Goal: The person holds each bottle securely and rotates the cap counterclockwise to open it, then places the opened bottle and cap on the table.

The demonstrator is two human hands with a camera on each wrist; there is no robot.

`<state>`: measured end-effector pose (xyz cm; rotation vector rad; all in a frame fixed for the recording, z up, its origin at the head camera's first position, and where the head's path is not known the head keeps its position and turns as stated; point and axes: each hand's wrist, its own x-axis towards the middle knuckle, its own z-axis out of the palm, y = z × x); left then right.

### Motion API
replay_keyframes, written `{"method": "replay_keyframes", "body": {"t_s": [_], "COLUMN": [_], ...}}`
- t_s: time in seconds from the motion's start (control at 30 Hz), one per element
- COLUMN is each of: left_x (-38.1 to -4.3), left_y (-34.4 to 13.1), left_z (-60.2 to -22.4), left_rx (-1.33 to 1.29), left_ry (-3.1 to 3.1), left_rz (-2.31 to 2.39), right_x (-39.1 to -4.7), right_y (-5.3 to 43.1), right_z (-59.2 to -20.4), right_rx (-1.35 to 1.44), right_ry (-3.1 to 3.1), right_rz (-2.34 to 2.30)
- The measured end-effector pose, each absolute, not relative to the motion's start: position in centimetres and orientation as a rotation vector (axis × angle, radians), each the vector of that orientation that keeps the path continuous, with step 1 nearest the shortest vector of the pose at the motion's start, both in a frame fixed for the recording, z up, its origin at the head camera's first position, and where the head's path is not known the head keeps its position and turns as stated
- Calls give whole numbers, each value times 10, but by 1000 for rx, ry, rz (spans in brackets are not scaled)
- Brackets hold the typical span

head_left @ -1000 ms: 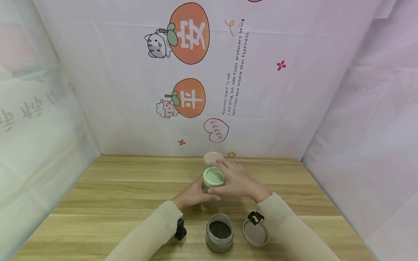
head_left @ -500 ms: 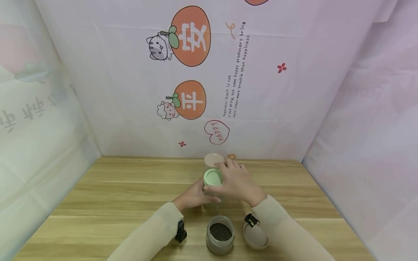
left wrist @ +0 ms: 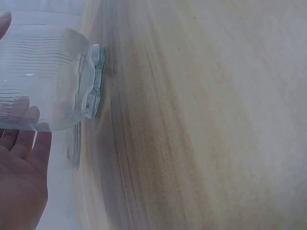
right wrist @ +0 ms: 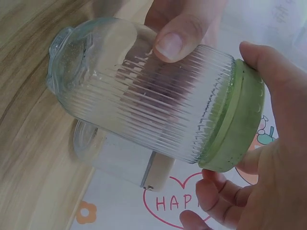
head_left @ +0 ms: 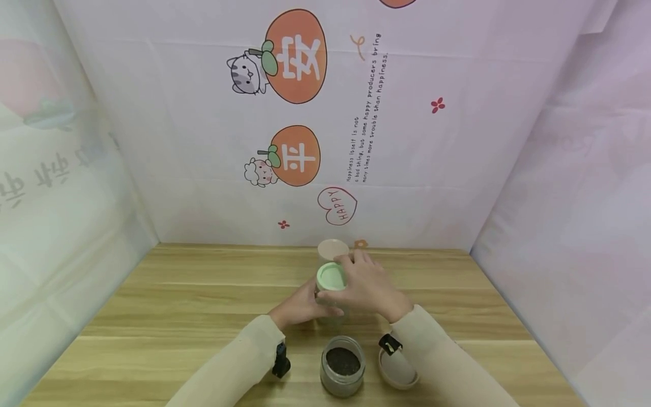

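Glass jars (right wrist: 139, 110), seemingly three; three lids (right wrist: 235, 124)

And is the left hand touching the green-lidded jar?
Touching. The right wrist view shows it: the left hand has its thumb against the ribbed side of the green-lidded jar, with no gap.

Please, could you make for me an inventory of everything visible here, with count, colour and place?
Ribbed jar: 1, clear, between the hands
Green lid: 1, green, on the ribbed jar
Rear jar: 1, clear, behind it
Rear lid: 1, beige, on the rear jar
Open jar: 1, clear, between the forearms
Contents: dark, inside the open jar
Loose lid: 1, beige, right of the open jar
Table: 1, wood-coloured, underneath
Cloth: count unclear, white, printed, behind and beside
Wrist cameras: 2, black, at the wrists
Sleeves: 2, cream, on the arms
Left hand: 1, bare, holding the ribbed jar
Right hand: 1, bare, gripping the green lid
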<state>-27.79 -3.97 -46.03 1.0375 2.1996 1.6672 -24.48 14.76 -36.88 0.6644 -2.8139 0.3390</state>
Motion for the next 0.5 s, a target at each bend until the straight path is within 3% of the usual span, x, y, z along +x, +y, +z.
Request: {"method": "replay_keyframes", "body": {"t_s": [0.5], "left_x": [-279], "left_y": [-41], "left_z": [-460], "left_rx": [1019], "left_ry": [2203], "left_rz": [1661], "right_x": [-249], "right_y": [157], "right_z": [-364], "right_rx": [862], "right_ry": [-2795], "right_rz": [413]}}
